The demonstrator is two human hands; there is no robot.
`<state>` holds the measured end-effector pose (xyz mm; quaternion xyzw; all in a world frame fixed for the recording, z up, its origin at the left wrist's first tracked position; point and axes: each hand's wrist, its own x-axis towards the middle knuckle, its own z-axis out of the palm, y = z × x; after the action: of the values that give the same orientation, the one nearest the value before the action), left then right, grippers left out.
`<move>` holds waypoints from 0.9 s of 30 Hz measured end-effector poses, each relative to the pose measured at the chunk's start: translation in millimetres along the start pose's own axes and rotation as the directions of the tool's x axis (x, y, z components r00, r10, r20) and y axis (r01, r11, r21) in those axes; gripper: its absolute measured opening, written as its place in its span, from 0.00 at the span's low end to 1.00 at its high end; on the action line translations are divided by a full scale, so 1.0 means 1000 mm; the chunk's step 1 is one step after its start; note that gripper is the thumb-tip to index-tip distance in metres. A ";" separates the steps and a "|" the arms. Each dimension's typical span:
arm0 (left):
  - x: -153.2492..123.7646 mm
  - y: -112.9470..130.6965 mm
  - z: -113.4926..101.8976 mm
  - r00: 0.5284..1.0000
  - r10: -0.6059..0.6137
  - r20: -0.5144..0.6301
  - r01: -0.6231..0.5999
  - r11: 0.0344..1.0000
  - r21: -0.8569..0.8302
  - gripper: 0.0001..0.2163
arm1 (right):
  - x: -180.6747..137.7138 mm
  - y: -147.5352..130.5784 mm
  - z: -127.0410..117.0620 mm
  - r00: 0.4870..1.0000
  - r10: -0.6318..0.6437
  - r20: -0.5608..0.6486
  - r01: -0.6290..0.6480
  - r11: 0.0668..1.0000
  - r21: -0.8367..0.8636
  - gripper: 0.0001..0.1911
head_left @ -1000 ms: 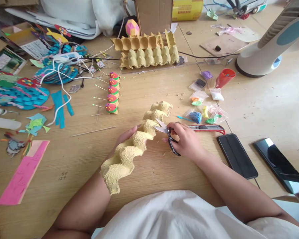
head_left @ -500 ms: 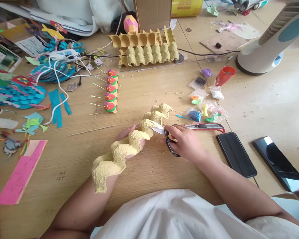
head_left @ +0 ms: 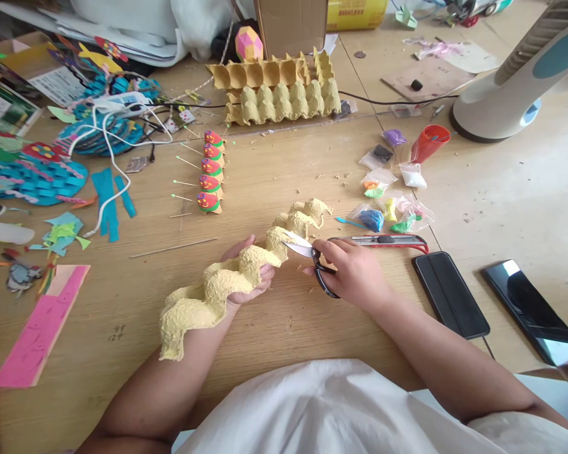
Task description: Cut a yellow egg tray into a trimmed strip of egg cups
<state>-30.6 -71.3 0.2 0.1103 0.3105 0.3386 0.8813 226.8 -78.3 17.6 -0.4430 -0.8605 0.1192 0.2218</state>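
Note:
My left hand (head_left: 250,271) is wrapped round a long yellow strip of egg carton (head_left: 208,296) that lies diagonally over my forearm and the wooden table (head_left: 284,164). My right hand (head_left: 355,271) grips black-handled scissors (head_left: 312,257). Their blades bite into the strip close to its far end, where two more bumpy cups (head_left: 305,214) rest on the table.
A red utility knife (head_left: 383,240) and two black phones (head_left: 449,294) lie to the right. Small bags of coloured clay (head_left: 383,202), a red cup (head_left: 428,143), egg trays (head_left: 279,91), painted carton figures (head_left: 211,171), a fan base (head_left: 502,107) and paper craft scraps (head_left: 33,170) surround the work.
The near end of the carton strip has swung down and to the left along my forearm. My left hand's fingers have curled round the strip. The scissors have shifted slightly left into it.

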 end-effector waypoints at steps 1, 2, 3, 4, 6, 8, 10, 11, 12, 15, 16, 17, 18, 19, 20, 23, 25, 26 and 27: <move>0.000 0.000 -0.001 1.000 -0.001 0.003 0.001 1.000 -0.005 0.21 | 0.000 -0.001 -0.001 1.000 0.009 0.007 -0.009 1.000 0.002 0.18; 0.000 0.000 -0.001 1.000 -0.002 0.004 0.002 1.000 -0.011 0.21 | 0.000 -0.002 -0.001 1.000 0.019 0.013 -0.019 1.000 0.006 0.18; 0.001 0.000 -0.001 1.000 -0.003 0.004 0.003 1.000 -0.017 0.20 | 0.000 -0.003 -0.002 0.999 0.027 0.019 -0.027 1.000 0.010 0.18; 0.001 0.000 -0.001 1.000 -0.005 0.006 0.006 1.000 -0.021 0.20 | 0.000 -0.003 -0.003 0.999 0.034 0.023 -0.035 0.999 0.012 0.18; 0.002 -0.001 -0.001 1.000 -0.007 0.020 0.007 1.000 -0.024 0.19 | 0.000 -0.004 -0.003 0.999 0.044 0.026 -0.044 0.999 0.008 0.17; 0.002 -0.001 -0.001 0.999 -0.003 0.044 0.005 1.000 -0.024 0.17 | 0.000 -0.004 -0.003 0.999 0.048 0.023 -0.048 0.999 -0.003 0.18; 0.002 -0.002 0.000 0.997 0.006 0.071 -0.003 0.999 -0.032 0.16 | 0.000 -0.004 -0.002 0.999 0.050 0.017 -0.050 0.999 -0.010 0.18; 0.002 -0.002 0.001 0.997 0.008 0.080 -0.005 0.999 -0.037 0.15 | 0.000 -0.003 -0.002 0.999 0.051 0.016 -0.051 0.999 -0.011 0.18; 0.002 -0.002 0.002 0.996 0.008 0.087 -0.004 0.999 -0.042 0.15 | 0.000 -0.002 -0.002 0.999 0.052 0.014 -0.052 0.999 -0.010 0.18; 0.002 -0.002 0.003 0.996 0.003 0.091 0.002 0.999 -0.053 0.15 | 0.000 -0.001 -0.001 0.999 0.050 0.008 -0.050 0.999 -0.009 0.19; 0.002 -0.002 0.004 0.996 0.002 0.091 0.003 0.999 -0.054 0.14 | 0.000 -0.001 -0.001 0.999 0.049 0.004 -0.049 0.999 -0.008 0.19; 0.002 -0.002 0.005 0.996 0.003 0.092 0.002 0.998 -0.055 0.14 | 0.000 -0.001 -0.001 0.999 0.050 0.002 -0.050 0.999 -0.008 0.19; 0.002 -0.002 0.006 0.996 0.004 0.092 0.001 0.998 -0.055 0.14 | 0.000 -0.001 -0.001 0.999 0.051 0.002 -0.051 0.999 -0.007 0.18; 0.002 -0.002 0.006 0.996 0.004 0.093 0.001 0.998 -0.055 0.13 | 0.000 0.000 -0.001 0.999 0.054 0.003 -0.054 0.999 -0.007 0.18; 0.002 -0.002 0.007 0.996 0.002 0.092 0.003 0.998 -0.055 0.13 | 0.000 0.000 -0.002 0.998 0.057 0.007 -0.057 0.998 -0.007 0.18; 0.001 -0.001 0.007 0.997 -0.001 0.082 0.005 0.999 -0.054 0.13 | 0.000 0.001 -0.002 0.998 0.057 0.016 -0.057 0.998 -0.014 0.18; 0.001 -0.001 0.007 0.997 -0.003 0.080 0.007 0.998 -0.056 0.14 | 0.000 0.002 -0.002 0.999 0.050 0.017 -0.050 0.999 -0.021 0.18; 0.001 -0.001 0.006 0.997 -0.004 0.080 0.009 0.998 -0.062 0.14 | 0.001 0.002 -0.002 0.999 0.047 0.020 -0.047 0.999 -0.024 0.18; 0.001 0.000 0.005 0.997 -0.008 0.080 0.013 0.997 -0.069 0.15 | 0.001 0.003 -0.002 0.999 0.045 0.025 -0.044 0.999 -0.026 0.18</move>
<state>-26.3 -70.8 3.8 0.0913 0.2635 0.3400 0.8981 229.5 -75.7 18.7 -0.4633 -0.8546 0.1188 0.2022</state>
